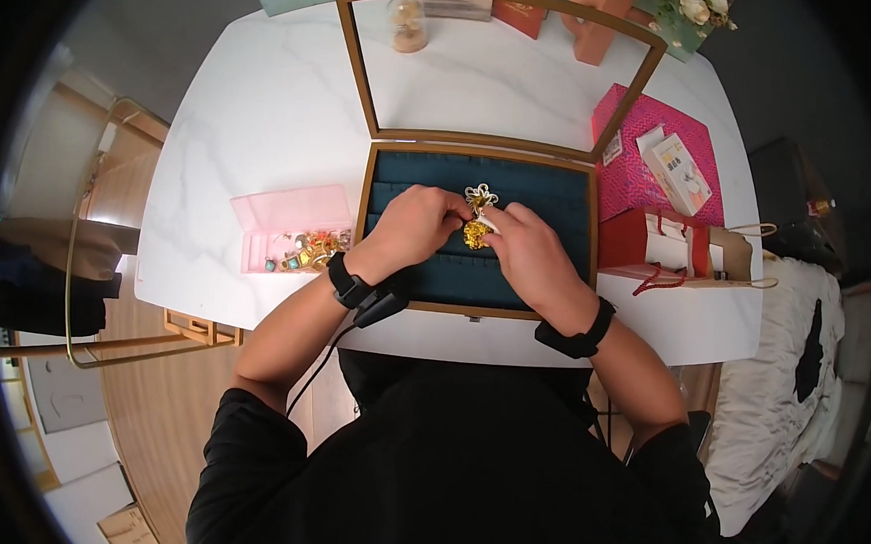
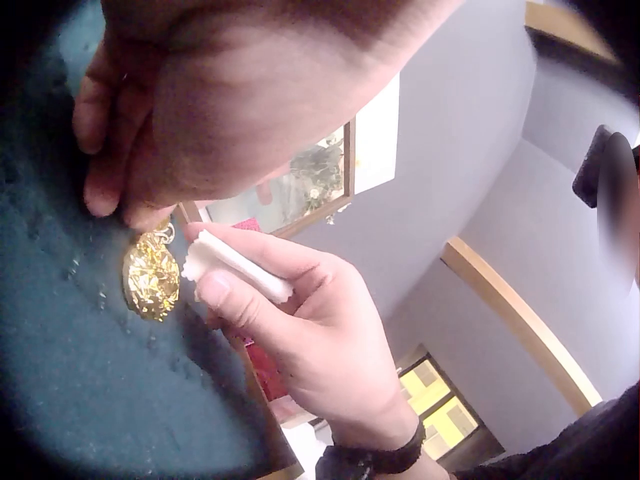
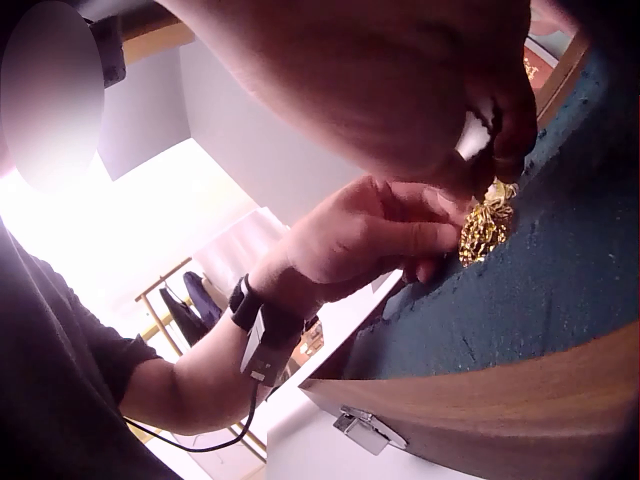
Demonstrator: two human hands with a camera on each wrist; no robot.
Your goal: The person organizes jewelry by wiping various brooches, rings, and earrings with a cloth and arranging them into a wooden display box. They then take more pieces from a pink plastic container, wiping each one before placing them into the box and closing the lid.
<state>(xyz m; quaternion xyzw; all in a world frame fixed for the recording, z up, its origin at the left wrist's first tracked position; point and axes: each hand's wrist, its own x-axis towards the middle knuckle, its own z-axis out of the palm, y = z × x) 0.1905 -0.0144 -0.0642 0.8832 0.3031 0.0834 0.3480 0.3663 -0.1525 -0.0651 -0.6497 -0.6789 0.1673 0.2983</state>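
In the head view a round, shiny gold ornament [image 1: 475, 237] lies on the dark teal lining of a wooden case, just below a pale flower-shaped piece [image 1: 481, 195]. My left hand [image 1: 408, 230] pinches the ornament's upper edge with fingertips, partly hidden there; the right wrist view has this hand [image 3: 345, 238] beside the gold ornament [image 3: 487, 235]. Between thumb and fingers, my right hand [image 2: 335, 340] grips a small folded white piece [image 2: 240, 267], next to the gold ornament [image 2: 152, 277] in the left wrist view.
The case's glass lid [image 1: 500, 139] stands raised behind the hands. An open pink box [image 1: 251, 256] of jewelry lies at the left. On the right are a pink package [image 1: 643, 184], a small white box [image 1: 680, 176] and a red bag [image 1: 626, 243]. Flowers [image 1: 695, 9] stand behind.
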